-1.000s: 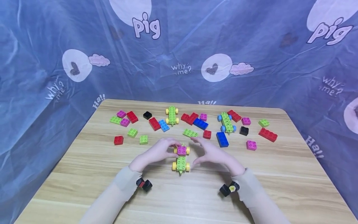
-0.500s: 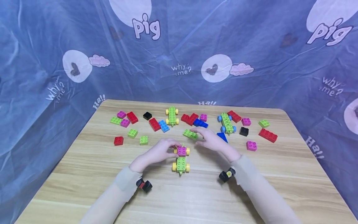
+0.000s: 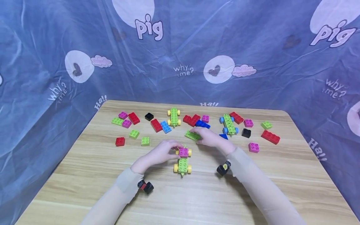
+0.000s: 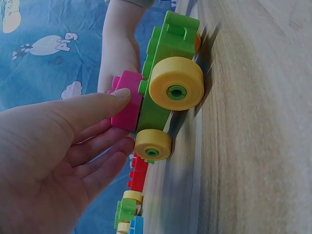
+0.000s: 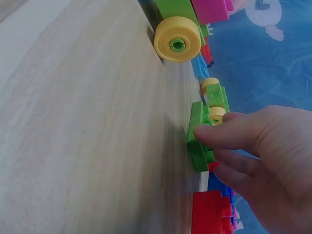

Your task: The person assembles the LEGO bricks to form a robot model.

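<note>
The left hand's grip (image 3: 158,153) pinches the pink brick (image 3: 183,152) on the near, yellow-wheeled chassis (image 3: 182,166), mid-tabletop (image 3: 180,203). The right hand (image 3: 211,137) is at the lime brick (image 3: 192,135) farther off; whether its grip pinches cannot be determined. It partly covers a blue brick (image 3: 223,136). The right wrist view exposes a red brick (image 5: 208,212), hidden behind this hand in the head view.

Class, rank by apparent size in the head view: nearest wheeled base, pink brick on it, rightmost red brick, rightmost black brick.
1. Wheeled base
2. Red brick
3. Pink brick, black brick: too alike to rank.
</note>
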Demonstrator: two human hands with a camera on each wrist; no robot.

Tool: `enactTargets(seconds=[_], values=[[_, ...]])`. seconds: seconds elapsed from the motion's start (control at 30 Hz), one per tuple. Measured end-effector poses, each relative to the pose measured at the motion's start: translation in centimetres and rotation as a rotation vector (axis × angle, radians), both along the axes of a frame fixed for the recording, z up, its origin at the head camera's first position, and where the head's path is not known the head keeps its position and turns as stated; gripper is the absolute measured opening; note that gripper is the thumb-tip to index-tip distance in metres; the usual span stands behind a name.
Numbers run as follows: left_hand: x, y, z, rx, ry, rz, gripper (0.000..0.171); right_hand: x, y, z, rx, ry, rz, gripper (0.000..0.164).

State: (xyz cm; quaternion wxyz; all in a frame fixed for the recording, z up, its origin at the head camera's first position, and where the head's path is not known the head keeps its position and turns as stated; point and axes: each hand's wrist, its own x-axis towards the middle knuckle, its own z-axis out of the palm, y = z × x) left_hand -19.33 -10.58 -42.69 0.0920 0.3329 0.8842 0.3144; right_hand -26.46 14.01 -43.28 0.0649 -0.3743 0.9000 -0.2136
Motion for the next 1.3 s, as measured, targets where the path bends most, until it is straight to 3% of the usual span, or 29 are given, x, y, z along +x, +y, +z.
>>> enactTargets(seconds=[0.63, 1.07, 1.3], values=[[-0.12, -0.03, -0.05, -0.001, -0.004, 0.003, 0.044, 0.32, -0.3, -0.5, -0.028, 0.047, -0.009, 0.05], [-0.19, 0.04, -0.02, -0.006, 0.009, -0.009, 0.043, 0.5, -0.67, -0.76, -0.048, 0.014, -0.066, 0.046], [-0.18, 0.02, -0.09, -0.003, 0.011, -0.01, 0.042, 0.67, -0.71, -0.58, -0.061, -0.009, -0.063, 0.055]])
